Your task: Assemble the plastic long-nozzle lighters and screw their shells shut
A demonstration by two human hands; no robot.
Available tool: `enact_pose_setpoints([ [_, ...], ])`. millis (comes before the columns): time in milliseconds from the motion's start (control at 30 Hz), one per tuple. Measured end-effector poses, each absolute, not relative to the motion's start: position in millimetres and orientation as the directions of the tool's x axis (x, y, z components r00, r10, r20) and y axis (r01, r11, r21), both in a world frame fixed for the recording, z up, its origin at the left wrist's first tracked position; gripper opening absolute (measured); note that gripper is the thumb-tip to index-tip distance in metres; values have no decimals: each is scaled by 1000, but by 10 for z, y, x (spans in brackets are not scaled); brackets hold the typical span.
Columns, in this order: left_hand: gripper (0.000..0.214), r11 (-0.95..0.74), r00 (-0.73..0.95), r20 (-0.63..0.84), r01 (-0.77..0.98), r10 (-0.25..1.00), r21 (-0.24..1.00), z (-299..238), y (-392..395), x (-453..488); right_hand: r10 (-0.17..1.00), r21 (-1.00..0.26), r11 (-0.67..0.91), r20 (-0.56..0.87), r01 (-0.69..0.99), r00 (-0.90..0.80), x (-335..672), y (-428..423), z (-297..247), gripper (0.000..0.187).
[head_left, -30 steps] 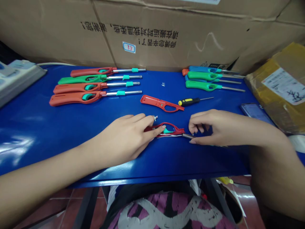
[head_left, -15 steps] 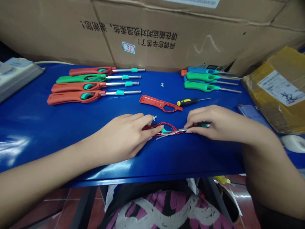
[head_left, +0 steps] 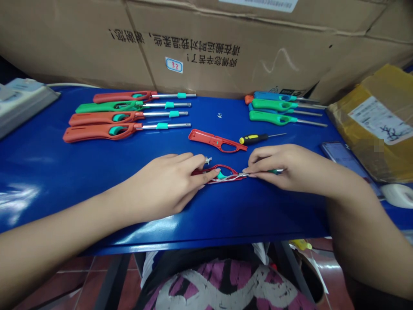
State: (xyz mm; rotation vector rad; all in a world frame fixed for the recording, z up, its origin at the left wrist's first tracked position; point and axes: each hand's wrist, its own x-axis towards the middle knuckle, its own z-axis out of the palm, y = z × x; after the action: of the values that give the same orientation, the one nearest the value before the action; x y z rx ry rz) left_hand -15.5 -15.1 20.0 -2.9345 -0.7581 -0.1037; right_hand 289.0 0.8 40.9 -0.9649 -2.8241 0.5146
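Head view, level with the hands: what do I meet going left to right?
Left hand → red handle half with a green piece in it → right hand → phone → white rounded object at the right edge.

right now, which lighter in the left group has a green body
The green lighter, second from the back; the other three lighters there have reddish-orange bodies.

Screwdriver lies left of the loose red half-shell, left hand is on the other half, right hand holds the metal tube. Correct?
No: head view shows the screwdriver right of the loose red half-shell; left hand is on the other half, right hand holds the metal tube, as stated.
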Motion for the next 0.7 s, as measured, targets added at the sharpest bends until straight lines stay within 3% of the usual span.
enact_pose_setpoints([
  [467,43,-861,863,67,505,501,-55,195,-145,-151,593,-293,765,-30,574,-805,2872,-4,404,22],
  [700,42,-861,862,81,505,500,-62,196,-151,-146,617,-172,775,3,608,-787,2805,-80,419,23],
])
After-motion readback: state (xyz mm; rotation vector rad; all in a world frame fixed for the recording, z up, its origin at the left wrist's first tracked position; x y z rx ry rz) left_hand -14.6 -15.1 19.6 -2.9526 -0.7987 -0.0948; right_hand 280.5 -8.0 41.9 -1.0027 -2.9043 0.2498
